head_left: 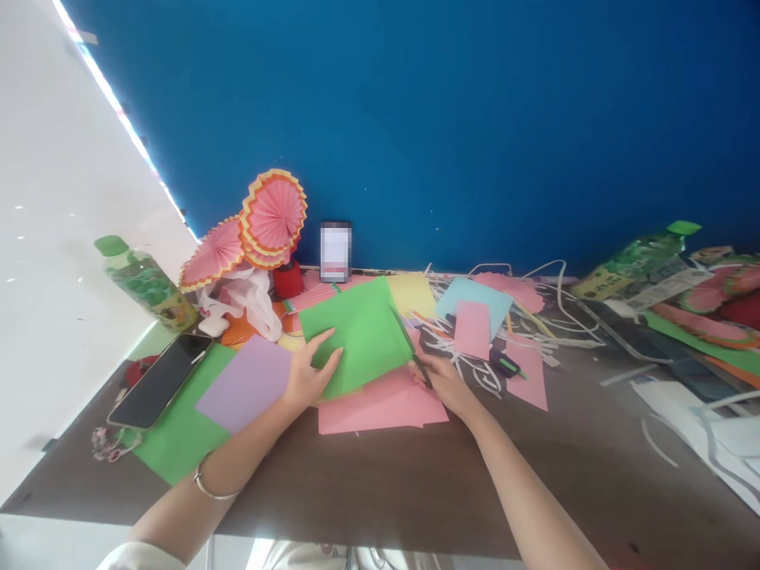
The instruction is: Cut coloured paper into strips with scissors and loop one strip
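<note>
A sheet of green paper (365, 336) is raised at a tilt above the middle of the desk. My left hand (312, 372) grips its left side, thumb and index finger lying on top and the other fingers hidden beneath. My right hand (442, 380) is closed round the dark handles of a pair of scissors (423, 370), whose blades lie along the sheet's right edge. Under the green sheet are several pieces of pink paper (380, 416). A purple sheet (246, 384) lies to the left of my left hand.
At left are a phone (160, 380), another green sheet (178, 451) and a bottle (148, 285). Pleated paper fans (276, 210) stand behind. Paper strips (484, 372), a blue sheet (475, 299) and white cables (570, 336) clutter the right. A second bottle (638, 257) leans farther right.
</note>
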Demonstrator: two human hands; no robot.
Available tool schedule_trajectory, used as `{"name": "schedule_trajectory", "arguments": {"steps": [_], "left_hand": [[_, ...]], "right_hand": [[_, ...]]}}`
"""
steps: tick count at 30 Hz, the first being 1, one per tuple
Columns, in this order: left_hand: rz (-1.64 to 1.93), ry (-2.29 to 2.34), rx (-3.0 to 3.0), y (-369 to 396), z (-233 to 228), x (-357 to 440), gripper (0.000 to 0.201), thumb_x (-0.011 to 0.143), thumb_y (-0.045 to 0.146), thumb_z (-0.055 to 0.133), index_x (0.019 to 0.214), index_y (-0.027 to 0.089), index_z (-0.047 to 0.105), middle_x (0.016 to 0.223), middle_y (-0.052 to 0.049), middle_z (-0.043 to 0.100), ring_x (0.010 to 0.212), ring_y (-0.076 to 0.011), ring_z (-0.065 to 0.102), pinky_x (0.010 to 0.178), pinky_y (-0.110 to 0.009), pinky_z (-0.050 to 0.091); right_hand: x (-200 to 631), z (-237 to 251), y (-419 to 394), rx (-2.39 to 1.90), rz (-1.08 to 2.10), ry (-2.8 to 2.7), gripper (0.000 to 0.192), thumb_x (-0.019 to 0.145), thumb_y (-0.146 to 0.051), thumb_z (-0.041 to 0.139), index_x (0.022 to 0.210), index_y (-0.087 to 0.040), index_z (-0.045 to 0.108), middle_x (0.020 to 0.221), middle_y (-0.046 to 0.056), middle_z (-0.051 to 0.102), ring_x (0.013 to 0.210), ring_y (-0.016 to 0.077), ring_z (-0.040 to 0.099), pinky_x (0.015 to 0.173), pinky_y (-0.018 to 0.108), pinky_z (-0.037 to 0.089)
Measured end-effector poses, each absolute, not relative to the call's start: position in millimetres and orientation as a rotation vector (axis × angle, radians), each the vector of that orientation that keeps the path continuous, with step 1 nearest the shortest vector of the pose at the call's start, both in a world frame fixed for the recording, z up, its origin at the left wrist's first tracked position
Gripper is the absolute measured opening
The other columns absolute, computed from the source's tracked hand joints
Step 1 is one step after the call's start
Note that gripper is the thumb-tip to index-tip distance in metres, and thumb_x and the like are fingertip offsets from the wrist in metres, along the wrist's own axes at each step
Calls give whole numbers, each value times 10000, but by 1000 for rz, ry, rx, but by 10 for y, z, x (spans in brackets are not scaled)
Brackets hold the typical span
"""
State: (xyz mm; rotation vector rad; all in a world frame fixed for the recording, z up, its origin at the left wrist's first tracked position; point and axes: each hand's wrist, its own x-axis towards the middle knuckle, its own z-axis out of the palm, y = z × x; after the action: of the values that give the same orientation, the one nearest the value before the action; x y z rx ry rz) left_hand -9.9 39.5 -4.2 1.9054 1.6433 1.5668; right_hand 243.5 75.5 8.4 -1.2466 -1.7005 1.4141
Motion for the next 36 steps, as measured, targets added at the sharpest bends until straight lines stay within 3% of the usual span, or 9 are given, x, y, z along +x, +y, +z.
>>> {"name": "schedule_trajectory", "arguments": {"steps": [36], "left_hand": [[1538, 1580, 1950, 378, -31, -71, 306, 767, 301, 578, 1052, 189, 581, 1009, -75, 654, 956, -194, 604, 860, -366, 488]], "right_hand": [[2410, 124, 741, -1285, 1376, -1689, 405, 730, -541, 530, 573, -191, 401, 503, -52, 374, 490, 90, 342, 510, 245, 269]]}}
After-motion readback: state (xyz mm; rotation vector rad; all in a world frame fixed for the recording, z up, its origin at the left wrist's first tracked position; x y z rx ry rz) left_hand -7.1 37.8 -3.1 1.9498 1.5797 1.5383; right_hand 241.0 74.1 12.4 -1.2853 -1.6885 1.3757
